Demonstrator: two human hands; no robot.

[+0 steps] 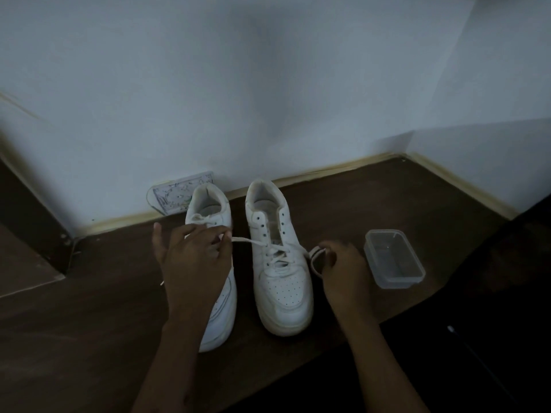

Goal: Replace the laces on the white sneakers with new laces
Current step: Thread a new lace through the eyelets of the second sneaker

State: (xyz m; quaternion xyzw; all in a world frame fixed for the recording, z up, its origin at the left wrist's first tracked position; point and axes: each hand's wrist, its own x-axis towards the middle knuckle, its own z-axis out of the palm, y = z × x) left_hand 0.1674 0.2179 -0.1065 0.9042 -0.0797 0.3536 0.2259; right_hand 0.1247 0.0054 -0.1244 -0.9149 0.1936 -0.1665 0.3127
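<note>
Clear plastic container just beside right hand, near wall socket.

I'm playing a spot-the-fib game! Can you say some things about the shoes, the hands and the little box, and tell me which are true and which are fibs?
1. Both hands hold parts of a lace. True: the left hand pinches one lace end, the right hand holds the other.
2. The plastic box is full of laces. False: it looks empty.
3. The right sneaker's top eyelets are empty. True.
4. The left sneaker has no lace. False: a lace crosses its top.
5. The box stands between the sneakers. False: it stands right of both.
</note>
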